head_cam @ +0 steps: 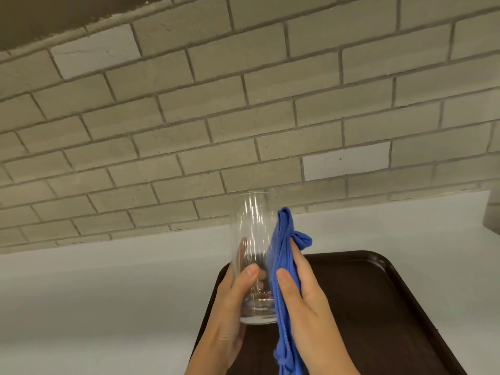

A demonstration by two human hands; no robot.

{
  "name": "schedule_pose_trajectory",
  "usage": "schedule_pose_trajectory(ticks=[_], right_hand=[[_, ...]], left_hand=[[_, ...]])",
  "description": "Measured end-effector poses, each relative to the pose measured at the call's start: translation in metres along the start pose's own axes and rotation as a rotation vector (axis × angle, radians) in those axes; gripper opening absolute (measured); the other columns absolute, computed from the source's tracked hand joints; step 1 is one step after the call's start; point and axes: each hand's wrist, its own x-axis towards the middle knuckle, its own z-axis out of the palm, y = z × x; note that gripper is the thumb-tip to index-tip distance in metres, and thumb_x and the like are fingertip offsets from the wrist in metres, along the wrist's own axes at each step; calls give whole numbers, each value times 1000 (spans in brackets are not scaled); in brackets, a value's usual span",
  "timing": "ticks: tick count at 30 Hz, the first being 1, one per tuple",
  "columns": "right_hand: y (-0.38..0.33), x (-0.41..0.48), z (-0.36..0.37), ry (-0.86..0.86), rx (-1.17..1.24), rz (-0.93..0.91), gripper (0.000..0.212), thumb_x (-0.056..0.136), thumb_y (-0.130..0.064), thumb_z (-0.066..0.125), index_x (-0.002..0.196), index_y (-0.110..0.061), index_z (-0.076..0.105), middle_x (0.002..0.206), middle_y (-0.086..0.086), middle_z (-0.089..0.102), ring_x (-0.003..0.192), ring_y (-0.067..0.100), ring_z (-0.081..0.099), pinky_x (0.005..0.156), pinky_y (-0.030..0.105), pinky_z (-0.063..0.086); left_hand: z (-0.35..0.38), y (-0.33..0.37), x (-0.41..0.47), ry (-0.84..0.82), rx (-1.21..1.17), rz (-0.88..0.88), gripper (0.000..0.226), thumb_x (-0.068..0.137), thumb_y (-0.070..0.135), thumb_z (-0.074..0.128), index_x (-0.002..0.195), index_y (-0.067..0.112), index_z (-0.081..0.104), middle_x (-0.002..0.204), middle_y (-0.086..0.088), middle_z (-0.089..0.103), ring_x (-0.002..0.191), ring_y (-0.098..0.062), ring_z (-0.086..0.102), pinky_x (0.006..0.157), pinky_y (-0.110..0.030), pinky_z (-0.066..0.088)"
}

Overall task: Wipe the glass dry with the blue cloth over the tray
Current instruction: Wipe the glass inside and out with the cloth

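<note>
A tall clear glass (pixel 253 239) is held upright above the left part of a dark brown tray (pixel 378 307). My left hand (pixel 230 315) grips the glass around its lower half, thumb on the near side. My right hand (pixel 305 301) holds a folded blue cloth (pixel 284 255) pressed flat against the right side of the glass. The cloth runs from near the rim down past the base and hangs below my hand.
The tray lies on a white counter (pixel 108 307) that meets a grey brick-tiled wall (pixel 243 104). A grey object (pixel 492 215) shows partly at the right edge of the counter.
</note>
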Motion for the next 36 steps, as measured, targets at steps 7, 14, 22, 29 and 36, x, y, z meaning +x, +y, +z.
schedule_pose_trajectory(ticks=[7, 14, 22, 29, 36], right_hand=[[-13, 9, -5, 55, -8, -74, 36, 89, -26, 43, 105, -55, 31, 109, -33, 46, 92, -29, 46, 72, -4, 39], [-14, 3, 2, 88, -102, -241, 52, 88, -17, 45, 118, -53, 22, 137, -28, 27, 119, -20, 32, 93, -1, 30], [-40, 14, -2, -25, -324, -365, 39, 87, -48, 29, 116, -70, 15, 146, -35, 4, 130, -20, 3, 109, 12, 12], [-40, 52, -17, -45, -24, -59, 41, 84, -55, 34, 122, -43, 43, 111, -18, 56, 102, -1, 55, 85, 18, 45], [-3, 35, -23, 127, 167, 226, 27, 90, -42, 40, 87, -24, 60, 68, -6, 66, 59, 3, 63, 57, 22, 48]], left_hand=[[16, 13, 0, 188, 288, 204, 100, 43, 64, 56, 136, 44, 26, 105, 6, 64, 95, -13, 61, 66, -15, 45], [39, 21, -4, 208, 249, 199, 37, 79, 37, 56, 109, 42, 35, 95, 5, 64, 85, -8, 64, 65, -18, 44], [34, 21, 0, -72, -260, 32, 76, 51, 43, 80, 119, 18, 60, 99, -6, 75, 84, -19, 72, 59, -27, 57], [25, 4, 4, -196, -404, 6, 70, 42, 49, 84, 104, 19, 70, 94, -8, 74, 84, -25, 71, 70, -40, 59], [27, -10, -1, -50, -17, 29, 59, 59, 52, 72, 110, 23, 68, 94, 3, 76, 86, -12, 71, 71, -23, 56]])
